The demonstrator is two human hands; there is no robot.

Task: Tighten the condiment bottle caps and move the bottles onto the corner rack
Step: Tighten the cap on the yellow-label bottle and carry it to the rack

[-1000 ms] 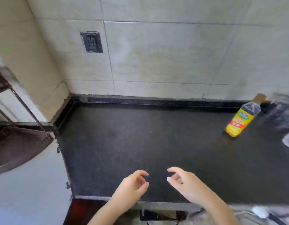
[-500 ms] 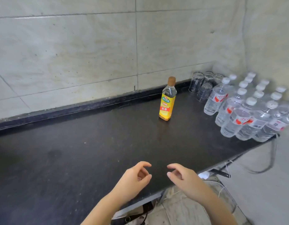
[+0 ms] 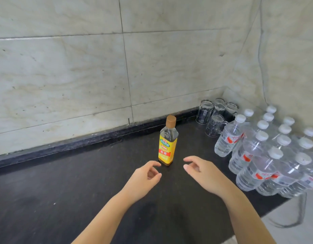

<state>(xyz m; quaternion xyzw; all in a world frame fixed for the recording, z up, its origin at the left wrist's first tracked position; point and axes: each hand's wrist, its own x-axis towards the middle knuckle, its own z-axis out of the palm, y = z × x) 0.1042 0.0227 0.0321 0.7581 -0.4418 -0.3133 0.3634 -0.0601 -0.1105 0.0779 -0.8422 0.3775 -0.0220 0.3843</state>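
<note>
**On the counter: both hands empty, flanking the bottle**

On the dark counter [image 3: 64,191] the bottle [image 3: 167,144] stands upright near the back wall, brown cap [image 3: 170,120] on, yellow label facing the camera. It serves as the landmark below.

Left hand [image 3: 143,180]: just in front of the bottle's base and to its left. Fingers loosely curled, thumb and forefinger apart with a small gap between the tips. Holds nothing. Forefinger tip lies close to the bottle's base; contact cannot be told, though a sliver of counter seems to show between them. Palm turned inward toward the bottle, wrist straight, forearm running back toward the lower edge of the view.

Right hand [image 3: 203,173]: in front of the bottle and to its right, a little farther off than the left. Fingers half curled and parted, thumb below the forefinger, gap open toward the bottle. Holds nothing, touches nothing visible. Palm faces left and down; forearm angles back to the lower right.

Right of the bottle: a cluster of glasses [image 3: 213,117] at the wall, and nearer the camera a pack of water bottles [image 3: 268,155] with white caps.
</note>
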